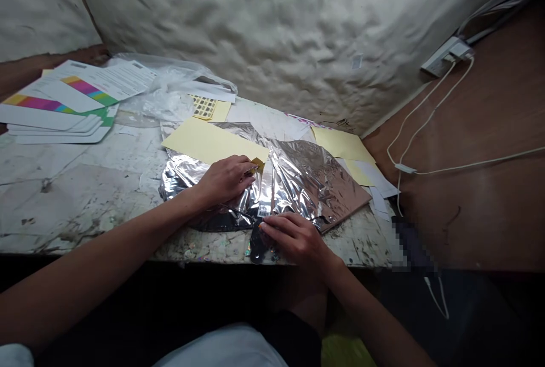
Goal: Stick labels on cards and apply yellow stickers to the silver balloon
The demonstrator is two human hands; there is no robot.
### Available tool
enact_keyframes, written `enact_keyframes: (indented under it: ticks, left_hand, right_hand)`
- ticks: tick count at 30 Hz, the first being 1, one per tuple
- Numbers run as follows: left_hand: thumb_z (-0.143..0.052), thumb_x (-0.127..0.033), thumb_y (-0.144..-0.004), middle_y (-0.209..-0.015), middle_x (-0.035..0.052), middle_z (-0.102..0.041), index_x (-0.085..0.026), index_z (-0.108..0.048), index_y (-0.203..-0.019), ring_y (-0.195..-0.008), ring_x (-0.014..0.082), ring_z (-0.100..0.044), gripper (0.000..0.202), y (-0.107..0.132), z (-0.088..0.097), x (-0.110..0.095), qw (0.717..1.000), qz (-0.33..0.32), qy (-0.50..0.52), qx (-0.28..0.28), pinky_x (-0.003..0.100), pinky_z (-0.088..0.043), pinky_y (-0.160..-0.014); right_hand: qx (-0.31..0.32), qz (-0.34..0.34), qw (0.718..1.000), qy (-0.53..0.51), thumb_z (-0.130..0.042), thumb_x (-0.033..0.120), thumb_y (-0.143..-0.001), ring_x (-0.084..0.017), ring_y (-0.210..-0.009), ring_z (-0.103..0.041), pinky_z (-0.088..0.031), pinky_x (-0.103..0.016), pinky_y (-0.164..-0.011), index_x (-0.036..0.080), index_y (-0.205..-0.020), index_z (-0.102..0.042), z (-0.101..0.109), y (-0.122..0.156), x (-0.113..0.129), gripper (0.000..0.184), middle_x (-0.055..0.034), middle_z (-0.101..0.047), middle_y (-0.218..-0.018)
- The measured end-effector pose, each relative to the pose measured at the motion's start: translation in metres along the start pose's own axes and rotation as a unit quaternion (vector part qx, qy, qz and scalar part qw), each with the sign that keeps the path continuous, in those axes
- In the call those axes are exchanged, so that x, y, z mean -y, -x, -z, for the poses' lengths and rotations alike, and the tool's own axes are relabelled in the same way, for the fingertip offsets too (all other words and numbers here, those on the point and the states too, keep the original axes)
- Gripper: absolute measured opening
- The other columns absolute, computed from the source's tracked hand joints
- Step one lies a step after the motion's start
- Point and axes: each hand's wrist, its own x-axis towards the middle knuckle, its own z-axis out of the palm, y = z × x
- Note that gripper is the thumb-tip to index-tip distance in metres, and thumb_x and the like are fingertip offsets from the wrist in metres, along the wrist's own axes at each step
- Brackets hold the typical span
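My left hand [227,179] is closed over shiny silver foil packaging [293,179], its fingers pinched at a small gold-yellow piece [258,163]. Under that hand's upper side lies a pale yellow sheet [208,138]. Nearer the table's front edge, my right hand [298,235] has its fingers together on a narrow packet [257,246] with a dark lower end. A barcode label [264,213] shows just above those fingertips. The right thumb is hidden. Behind the foil is a yellow sticker sheet [203,107] with rows of dark prints.
Printed cards [63,120] with rainbow stripes lie at the left, beside a clear plastic bag [170,86]. Another person's hand [97,54] is at the back left. More yellow sheets [344,145] lie right. White cables [411,128] hang from a power strip [447,55].
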Motion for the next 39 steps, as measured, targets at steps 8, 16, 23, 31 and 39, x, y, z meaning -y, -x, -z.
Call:
enact_keyframes:
  ticks: [8, 16, 23, 31, 39]
  left_hand:
    - [-0.053, -0.03, -0.089, -0.105, 0.0074, -0.066, -0.018, -0.065, -0.115, -0.093, 0.02, -0.063, 0.031, -0.001, 0.005, 0.003, 0.999, 0.012, 0.038, -0.014, 0.032, -0.05, -0.08]
    - [-0.058, -0.036, -0.088, -0.115, 0.0095, -0.067, -0.017, -0.063, -0.122, -0.097, 0.0214, -0.064, 0.039, -0.003, 0.021, 0.005, 0.996, -0.022, 0.087, 0.002, 0.033, -0.051, -0.083]
    - [-0.057, -0.037, -0.089, -0.118, 0.0096, -0.066, -0.019, -0.061, -0.125, -0.104, 0.0226, -0.063, 0.041, -0.002, 0.021, 0.001, 0.993, -0.039, 0.105, 0.022, 0.035, -0.05, -0.088]
    - [-0.058, -0.043, -0.088, -0.122, 0.0112, -0.063, -0.02, -0.059, -0.129, -0.101, 0.0215, -0.064, 0.047, 0.0, 0.021, 0.001, 0.98, -0.092, 0.167, 0.06, 0.031, -0.049, -0.085]
    - [-0.055, -0.028, -0.088, -0.119, 0.0095, -0.063, -0.02, -0.055, -0.132, -0.097, 0.0188, -0.063, 0.045, 0.0, 0.023, 0.001, 0.975, -0.098, 0.185, 0.071, 0.029, -0.048, -0.082]
  right_hand:
    - [-0.035, 0.043, 0.997, -0.051, -0.055, 0.015, -0.092, -0.018, -0.088, -0.065, -0.055, -0.034, -0.076, 0.02, -0.104, -0.066, -0.009, -0.009, -0.017, 0.017, -0.0085, -0.071, -0.103]
    - [0.046, -0.101, 0.961, -0.255, -0.06, 0.018, -0.089, -0.014, -0.083, -0.065, -0.05, -0.026, -0.075, 0.02, -0.091, -0.069, 0.008, -0.029, -0.028, 0.009, -0.0035, -0.069, -0.091]
    - [-0.017, -0.248, 0.948, -0.199, -0.058, 0.014, -0.082, -0.012, -0.064, -0.056, -0.042, -0.023, -0.062, 0.017, -0.081, -0.066, 0.008, -0.042, -0.011, 0.009, -0.0002, -0.064, -0.072]
    - [-0.102, -0.375, 0.865, -0.316, -0.061, 0.023, -0.073, -0.011, -0.058, -0.051, -0.04, -0.022, -0.056, 0.016, -0.068, -0.058, -0.001, -0.049, -0.028, 0.009, 0.0024, -0.058, -0.063]
    - [-0.051, -0.362, 0.854, -0.37, -0.064, 0.024, -0.071, -0.01, -0.059, -0.053, -0.04, -0.022, -0.058, 0.015, -0.072, -0.068, -0.001, -0.053, -0.032, 0.01, 0.0015, -0.063, -0.064]
